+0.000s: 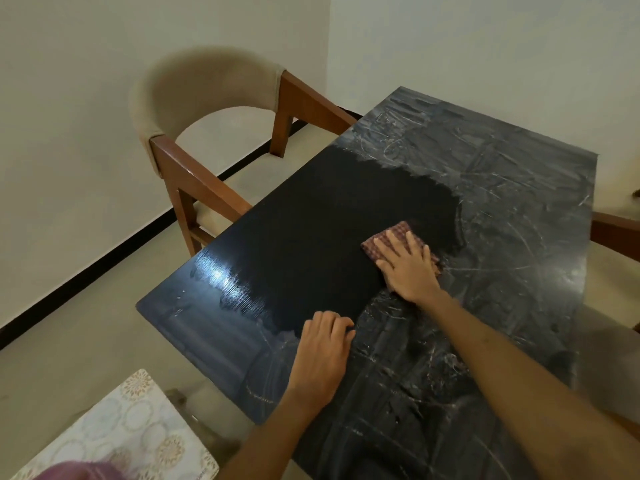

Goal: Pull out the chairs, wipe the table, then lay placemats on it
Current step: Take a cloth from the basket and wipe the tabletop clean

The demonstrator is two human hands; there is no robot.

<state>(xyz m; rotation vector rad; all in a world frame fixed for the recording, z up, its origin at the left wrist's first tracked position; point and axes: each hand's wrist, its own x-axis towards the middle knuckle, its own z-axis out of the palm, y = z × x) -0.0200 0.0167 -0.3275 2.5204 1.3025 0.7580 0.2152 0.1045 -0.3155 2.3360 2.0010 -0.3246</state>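
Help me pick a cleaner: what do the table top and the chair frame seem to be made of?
Table top: probably polished black marble or a look-alike, going by the pale veins and glossy reflections. Chair frame: seemingly reddish-brown wood with a smooth satin finish; its backrest looks like beige fabric.

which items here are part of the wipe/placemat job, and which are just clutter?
Job:
- table, dark marble top
- checked cloth, pressed flat under the right hand
- left hand, resting on the table
- chair, at the table's far-left side
- patterned placemat, bottom left, off the table

Clutter:
- pink blurred thing, bottom edge, can't identify
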